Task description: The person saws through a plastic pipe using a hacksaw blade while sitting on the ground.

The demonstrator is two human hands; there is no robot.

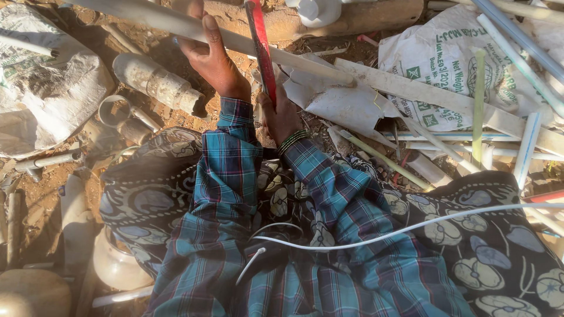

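The long white pipe [258,50] lies across the top of the view on the bare ground [170,61], its long axis running from the upper left down toward the right, where it meets a heap of flattened white plastic strips [423,94]. It sits straight ahead of the person, beyond both forearms, at about arm's reach.

The left hand [208,56] is on it: palm pressed down over the pipe and fingers curled over its far side, so the hand closes on the pipe and pins it in place. This is the nearer hand to the pipe, in full contact.

The right hand [281,117] is wrapped around the lower end of a red-handled tool [259,50]. The tool stands nearly upright in the view, crossing the pipe almost at a right angle just to the right of the left hand; its upper end runs out of the picture, so what kind of head or blade it has cannot be told. Green bangles [292,141] ring that wrist.

So pipe and tool form a cross, the tool meeting the pipe just beside the holding hand.

Farther out, a short grey pipe fitting [155,82] lies left of the left hand, printed white sacks [446,58] lie toward the upper right, and thin pipes [526,147] litter the right edge of the ground.
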